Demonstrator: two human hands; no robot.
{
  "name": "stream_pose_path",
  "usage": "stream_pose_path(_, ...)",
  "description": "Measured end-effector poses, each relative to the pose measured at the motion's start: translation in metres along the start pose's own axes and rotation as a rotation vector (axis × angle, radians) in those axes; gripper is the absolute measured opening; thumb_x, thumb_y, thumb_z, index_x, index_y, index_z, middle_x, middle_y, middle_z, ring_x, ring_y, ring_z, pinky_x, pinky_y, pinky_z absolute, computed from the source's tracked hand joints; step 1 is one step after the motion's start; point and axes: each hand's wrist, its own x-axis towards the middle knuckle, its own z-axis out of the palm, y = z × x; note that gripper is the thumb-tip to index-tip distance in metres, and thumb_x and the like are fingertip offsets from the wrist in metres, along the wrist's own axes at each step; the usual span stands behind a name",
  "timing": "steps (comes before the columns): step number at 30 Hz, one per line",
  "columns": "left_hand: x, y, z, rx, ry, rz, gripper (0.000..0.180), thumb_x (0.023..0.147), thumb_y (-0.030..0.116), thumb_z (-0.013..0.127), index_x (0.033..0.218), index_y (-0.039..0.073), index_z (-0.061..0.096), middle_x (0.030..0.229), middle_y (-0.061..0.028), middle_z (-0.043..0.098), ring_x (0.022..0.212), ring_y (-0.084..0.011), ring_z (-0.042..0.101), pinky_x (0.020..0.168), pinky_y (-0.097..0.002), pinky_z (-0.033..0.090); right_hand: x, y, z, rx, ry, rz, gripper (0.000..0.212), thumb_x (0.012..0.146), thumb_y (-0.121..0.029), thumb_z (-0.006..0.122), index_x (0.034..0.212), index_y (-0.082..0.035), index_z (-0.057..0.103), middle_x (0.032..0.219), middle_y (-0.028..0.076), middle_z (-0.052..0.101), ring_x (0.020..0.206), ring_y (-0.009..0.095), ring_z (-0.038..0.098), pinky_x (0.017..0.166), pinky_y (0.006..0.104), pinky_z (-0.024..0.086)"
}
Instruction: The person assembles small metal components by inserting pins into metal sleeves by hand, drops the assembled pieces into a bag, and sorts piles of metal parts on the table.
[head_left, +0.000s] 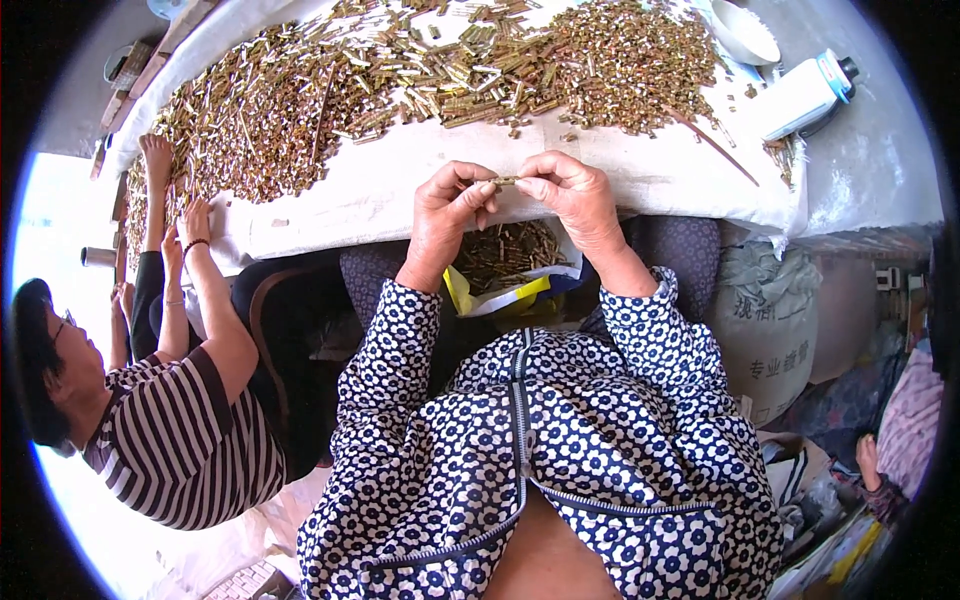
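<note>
Just in front of the table's near edge, my left hand (446, 212) and my right hand (582, 205) meet over a short, thin brass-coloured metal piece (507, 181). Thumb and fingers of each hand pinch one end of it, so only its middle shows. Its exact kind is too small to make out. Below my hands, an open bag (530, 290) with a yellow and blue rim sits at my lap, holding many slim dull-brass pieces (508, 250).
Heaps of small brass-coloured parts (270, 120) cover the white table cloth (400, 165). A thin stick (715, 150), a white canister (800, 97) and a white bowl (745, 35) lie right. A co-worker in a striped shirt (190, 440) reaches in at left; a sack (765, 330) stands right.
</note>
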Motion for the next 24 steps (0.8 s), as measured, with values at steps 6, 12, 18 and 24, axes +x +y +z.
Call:
stream_pose_path(6,0.003,0.0,0.007,0.053,-0.008,0.106,0.007,0.091,0.007,0.061,0.095,0.001,0.061,0.075,-0.0024,0.062,0.063,-0.0067,0.056,0.053,-0.0194,0.046,0.0,0.0,0.001,-0.252,0.025,-0.205,0.011,0.082,-0.01,0.066,0.089,-0.001,0.064,0.086,0.008,0.062,0.08,0.019,0.06,0.074,0.0289,0.048)
stream_pose_path(12,0.015,-0.01,0.016,0.698,-0.08,0.301,0.007,0.088,0.002,0.059,0.095,0.003,0.06,0.081,-0.0096,0.063,0.066,-0.0207,0.062,0.058,-0.0296,0.049,0.001,0.006,0.0,-0.58,-0.016,-0.224,0.014,0.076,-0.004,0.064,0.09,-0.002,0.062,0.086,0.011,0.061,0.084,0.028,0.06,0.075,0.0346,0.048)
stream_pose_path(18,0.015,0.007,0.037,1.056,-0.206,0.407,0.007,0.082,-0.003,0.052,0.086,0.002,0.05,0.08,-0.0194,0.056,0.075,-0.04,0.059,0.062,-0.0435,0.048,0.009,0.015,-0.024,-0.782,0.119,-0.3,0.025,0.072,0.001,0.064,0.096,-0.006,0.063,0.098,0.013,0.061,0.093,0.032,0.059,0.081,0.0383,0.049)
stream_pose_path(24,0.022,-0.004,0.038,1.091,-0.167,0.377,0.004,0.085,-0.001,0.052,0.089,0.002,0.05,0.078,-0.0152,0.056,0.068,-0.032,0.06,0.057,-0.0382,0.048,0.034,0.023,-0.034,-1.055,0.248,-0.293,0.021,0.076,-0.003,0.064,0.097,-0.005,0.063,0.1,0.012,0.062,0.093,0.032,0.059,0.081,0.0392,0.049)
